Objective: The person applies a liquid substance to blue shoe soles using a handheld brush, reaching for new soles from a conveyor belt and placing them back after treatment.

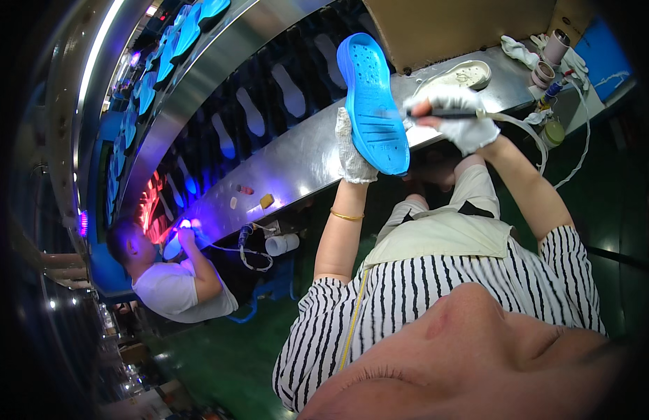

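Observation:
My left hand (352, 155), in a white knit glove, is closed round the edge and heel end of a bright blue shoe sole (373, 98). The sole is tilted up, its inner face with small holes and grooves toward me. At its right edge, my gloved right hand (468, 126) grips a dark pen-like applicator (447, 113) with a pale hose (526, 128) trailing from its back end. The applicator's tip is blurred beside the sole, so I cannot tell whether it touches. Behind my right hand, a cream shoe (468, 73) lies on the metal ledge (296, 157).
Pale sole shapes (288, 91) sit in a row on the dark conveyor beyond the ledge; blue soles (188, 31) line an upper rack. A cardboard box (457, 31) stands behind. Thread spools (556, 47) and gloves (518, 52) lie right. A co-worker (177, 283) works at left.

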A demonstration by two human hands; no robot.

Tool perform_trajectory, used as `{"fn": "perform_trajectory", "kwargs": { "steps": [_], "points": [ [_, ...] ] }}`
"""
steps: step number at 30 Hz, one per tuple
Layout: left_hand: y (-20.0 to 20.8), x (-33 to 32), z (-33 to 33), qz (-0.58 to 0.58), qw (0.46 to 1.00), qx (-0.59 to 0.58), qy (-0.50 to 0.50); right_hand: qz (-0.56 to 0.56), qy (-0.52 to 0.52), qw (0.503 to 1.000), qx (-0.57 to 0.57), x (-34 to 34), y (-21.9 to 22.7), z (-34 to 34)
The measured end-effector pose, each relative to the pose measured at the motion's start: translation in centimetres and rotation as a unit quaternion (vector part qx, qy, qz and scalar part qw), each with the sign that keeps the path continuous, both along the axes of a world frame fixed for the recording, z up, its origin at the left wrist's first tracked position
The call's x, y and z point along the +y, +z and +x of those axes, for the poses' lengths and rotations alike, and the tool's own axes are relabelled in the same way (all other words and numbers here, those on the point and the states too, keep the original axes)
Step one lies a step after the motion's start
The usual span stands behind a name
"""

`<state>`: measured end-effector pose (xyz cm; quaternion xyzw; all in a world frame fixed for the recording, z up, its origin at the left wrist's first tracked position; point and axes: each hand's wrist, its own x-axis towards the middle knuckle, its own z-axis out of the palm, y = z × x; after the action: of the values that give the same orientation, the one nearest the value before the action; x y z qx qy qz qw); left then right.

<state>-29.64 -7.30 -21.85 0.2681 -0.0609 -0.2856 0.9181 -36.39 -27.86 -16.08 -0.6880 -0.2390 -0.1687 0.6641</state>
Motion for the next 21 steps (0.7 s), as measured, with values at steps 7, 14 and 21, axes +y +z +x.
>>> {"fn": "perform_trajectory", "kwargs": {
  "steps": [7,14,21],
  "points": [
    [3.8,-0.4,0.2,0.082,0.992,-0.099,-0.003,-0.242,-0.086,0.936,-0.242,-2.2,3.6,3.3],
    [10.3,-0.5,4.0,0.033,0.974,-0.223,-0.037,-0.203,-0.138,0.954,-0.171,-4.3,5.4,-1.8],
    [22.1,-3.5,21.0,0.39,0.674,-0.569,0.263,-0.102,-0.166,0.974,-0.114,-4.4,5.0,-2.5]
  ]
}}
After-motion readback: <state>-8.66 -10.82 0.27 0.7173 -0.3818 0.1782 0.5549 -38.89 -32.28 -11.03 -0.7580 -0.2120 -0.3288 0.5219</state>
